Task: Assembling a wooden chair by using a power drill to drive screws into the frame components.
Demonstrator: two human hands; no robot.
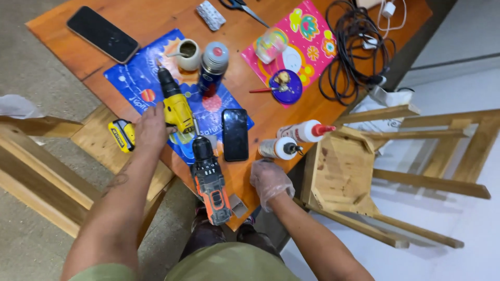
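The orange-brown wooden table (pixel 156 21) was pretty cluttered. A black phone (pixel 102 34) lay near the far corner, a blue placemat (pixel 136 78) and a pink placemat (pixel 312 39) covered the middle, a tangle of black cable (pixel 351 49) sat alongside, and two glue bottles (pixel 294 139) lay on their sides by the edge.

The left hand (pixel 151 126) grips the yellow drill (pixel 175 106) lying on the wooden table (pixel 151 21). The gloved right hand (pixel 269 181) rests at the table edge, near a glue bottle (pixel 280 148) and the orange drill (pixel 210 182).
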